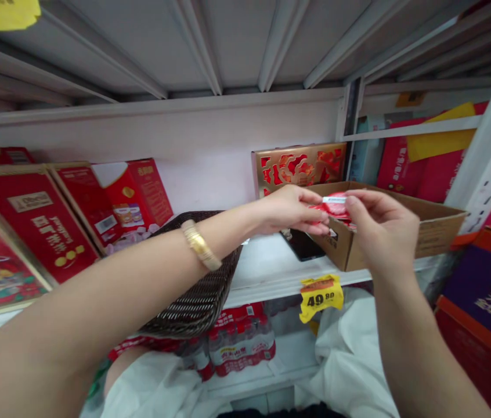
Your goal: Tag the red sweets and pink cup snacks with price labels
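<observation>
The right hand [387,229] pinches a small red packet [336,206] between thumb and fingers, over the left end of an open cardboard box [437,232] on the white shelf [265,264]. The left hand [291,210] has its fingers loosely curled at the packet's other end; whether they grip it cannot be told.

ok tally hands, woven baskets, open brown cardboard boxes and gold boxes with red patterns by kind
Left hand and right hand: 2
Woven basket: 1
Open brown cardboard box: 1
Gold box with red pattern: 1
Total: 5
</observation>
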`<state>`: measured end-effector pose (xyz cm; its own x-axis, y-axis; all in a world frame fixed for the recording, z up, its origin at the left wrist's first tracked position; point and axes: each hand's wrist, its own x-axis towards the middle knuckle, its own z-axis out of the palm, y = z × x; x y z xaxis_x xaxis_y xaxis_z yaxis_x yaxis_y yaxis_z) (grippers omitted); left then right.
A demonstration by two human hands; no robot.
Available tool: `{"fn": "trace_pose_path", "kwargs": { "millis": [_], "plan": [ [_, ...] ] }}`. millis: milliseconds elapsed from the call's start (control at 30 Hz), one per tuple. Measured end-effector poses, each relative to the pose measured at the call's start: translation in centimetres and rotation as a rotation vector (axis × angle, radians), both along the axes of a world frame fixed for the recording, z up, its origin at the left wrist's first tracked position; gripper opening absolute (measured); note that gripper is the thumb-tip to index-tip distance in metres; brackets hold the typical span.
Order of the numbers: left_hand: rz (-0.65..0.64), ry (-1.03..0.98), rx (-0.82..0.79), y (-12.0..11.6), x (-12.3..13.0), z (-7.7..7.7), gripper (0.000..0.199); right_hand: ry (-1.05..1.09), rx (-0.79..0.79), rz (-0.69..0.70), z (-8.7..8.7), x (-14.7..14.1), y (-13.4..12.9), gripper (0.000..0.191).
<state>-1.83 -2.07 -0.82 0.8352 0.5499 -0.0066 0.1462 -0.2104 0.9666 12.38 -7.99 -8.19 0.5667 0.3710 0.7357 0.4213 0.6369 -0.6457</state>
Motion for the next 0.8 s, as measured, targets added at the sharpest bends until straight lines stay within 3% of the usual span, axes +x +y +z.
{"fn": "trace_pose_path", "kwargs": {
  "millis": [100, 167, 233, 300, 400, 533, 667, 800],
  "plan": [
    [-0.041, -0.063, 0.035, 1.6, 4.2, 1.6, 0.030, 0.051, -0.058, -0.144, 1.8, 4.7, 1.5, 0.028],
    [-0.002, 0.006, 0.092, 2.8, 5.4, 2.6, 0.044, 0.024, -0.239, -0.304, 2.2, 7.3, 2.1, 0.035],
    [0.104, 0.086, 0.207, 3.9, 5.0, 3.4, 0.052, -0.123, -0.411, -0.546, 2.0, 8.6, 1.9, 0.039],
    [0.228, 0.124, 0.340, 5.0, 3.0, 3.9, 0.051, -0.222, -0.402, -0.632, 1.4, 8.2, 1.1, 0.038],
    [0.397, 0.182, 0.488, 6.5, -2.1, 3.2, 0.044, -0.298, -0.215, -0.524, 0.3, 5.1, -0.3, 0.026],
    [0.623, 0.444, 0.627, 9.0, -9.8, 0.1, 0.043, -0.422, -0.024, -0.312, -1.3, -0.8, 0.1, 0.012],
    [0.708, 0.765, 0.627, 10.9, -15.6, -3.5, 0.025, -0.520, -0.126, -0.050, -3.2, -5.2, 2.7, 0.013],
    [0.727, 0.829, 0.470, 11.4, -17.9, -6.1, 0.013, -0.558, -0.232, 0.040, -4.9, -7.9, 5.0, 0.015]
  ]
}}
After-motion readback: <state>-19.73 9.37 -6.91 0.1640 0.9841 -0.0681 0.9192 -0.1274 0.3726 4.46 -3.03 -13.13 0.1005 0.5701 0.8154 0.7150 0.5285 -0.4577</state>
